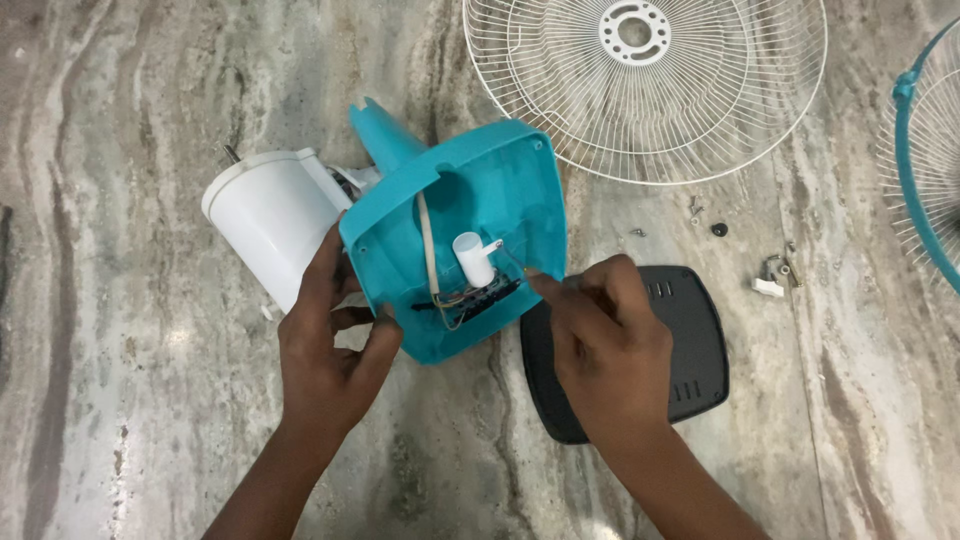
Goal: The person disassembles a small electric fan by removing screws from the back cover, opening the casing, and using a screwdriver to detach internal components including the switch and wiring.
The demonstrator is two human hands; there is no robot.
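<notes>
The work lay on a grey-brown veined marble floor (130,420), seen from straight above. The left hand (330,355) gripped the lower left rim of a teal fan base housing (500,180), its fingers curled over the edge and the thumb pressed against the lower rim. The housing was tipped open side up, showing a cream wire (428,240), a small white cylinder (473,258) and dark switch parts inside. The right hand (610,345) sat at the housing's right edge with its fingers drawn together, pinching what looked like a thin tool or wire whose tip reached toward the cylinder; exactly what it pinched could not be told. A white motor cover (270,215) lay touching the housing's left side. A black vented plate (690,340) lay partly under the right hand. A white wire grille (700,110) rested beyond, a teal-rimmed grille (925,170) at the right edge, and small screws (775,272) between them. Bare floor spread to the left and below.
</notes>
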